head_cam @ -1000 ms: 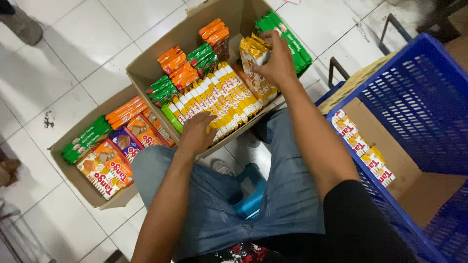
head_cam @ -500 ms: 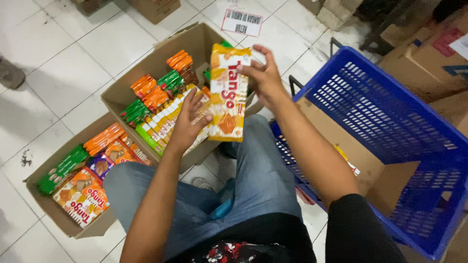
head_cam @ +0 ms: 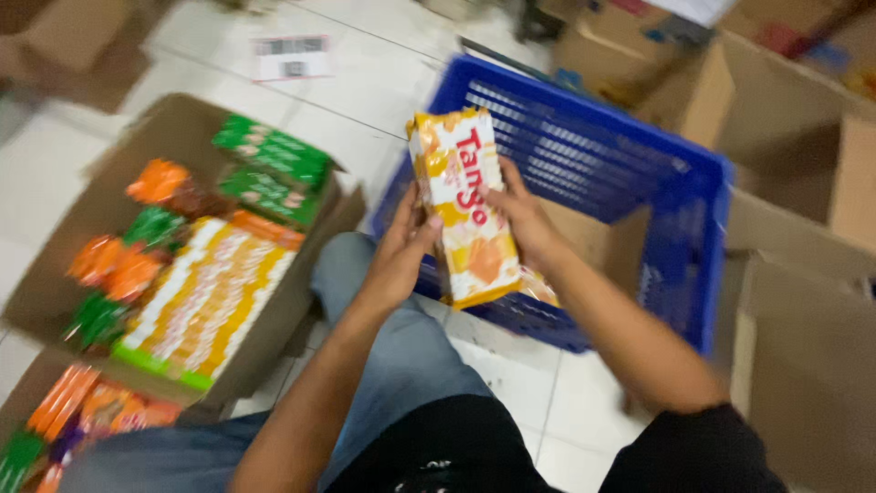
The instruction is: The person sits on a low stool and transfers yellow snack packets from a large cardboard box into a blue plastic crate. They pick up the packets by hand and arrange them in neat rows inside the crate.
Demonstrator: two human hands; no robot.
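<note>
A: Status on the hands?

B: Both on the yellow-and-white wafer pack [head_cam: 465,208]. My left hand [head_cam: 399,256] cups its left long edge, fingers curled round it. My right hand [head_cam: 522,217] has the opposite edge, thumb on the front face, fingers behind. Both closed on it, so a long flat pack doesn't twist or sag.

A: Where's the pack?

B: In the air, upright with a slight tilt, printed face toward me. It's in front of the near-left corner of the blue plastic crate [head_cam: 639,183], above my knees, touching nothing but my hands.

A: What's in the crate?

B: A brown cardboard liner [head_cam: 598,239]. Anything under that is hidden by the pack and my right wrist.

A: And the rest of the stock?

B: In the open cardboard box [head_cam: 64,274] to my left: green, orange and yellow-white packs on edge in rows. Frame is blurred, can't read finer detail.
</note>
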